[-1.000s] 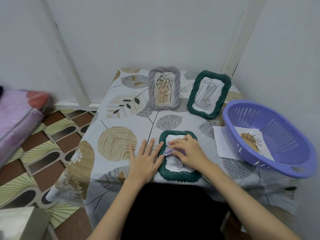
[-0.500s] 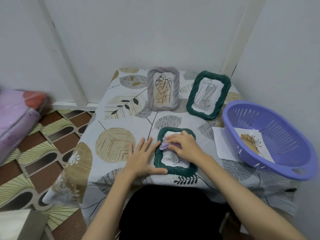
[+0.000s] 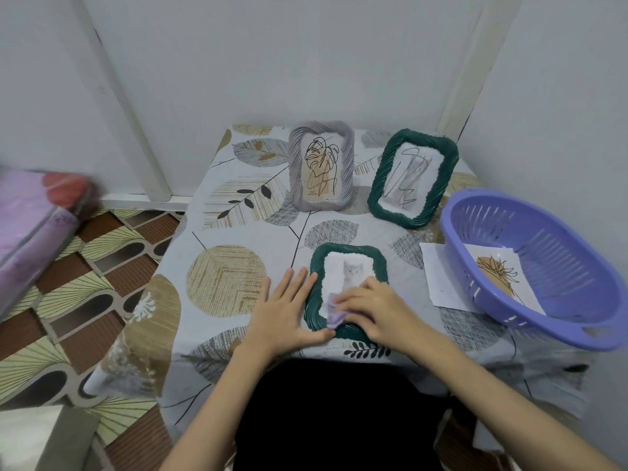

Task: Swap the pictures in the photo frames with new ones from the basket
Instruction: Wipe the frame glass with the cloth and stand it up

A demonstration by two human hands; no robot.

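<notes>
Wiping lower now, right hand (image 3: 370, 305) presses cloth (image 3: 334, 314), uncovering cat picture (image 3: 351, 273); left hand (image 3: 289, 311) flat.

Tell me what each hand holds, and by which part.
The right hand presses a small lilac cloth onto the flat dark green rope-edged frame. The left hand, fingers spread, steadies that frame's left edge.

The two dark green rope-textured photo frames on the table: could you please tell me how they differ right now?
The near green frame lies flat on the leaf-patterned tablecloth; the far green frame stands propped, tilted. The near one shows a kitten photo, the far one an abstract scribble drawing. The left hand steadies the near frame while the right hand presses a lilac cloth on it; the far frame is untouched. Both share the twisted green border.
</notes>
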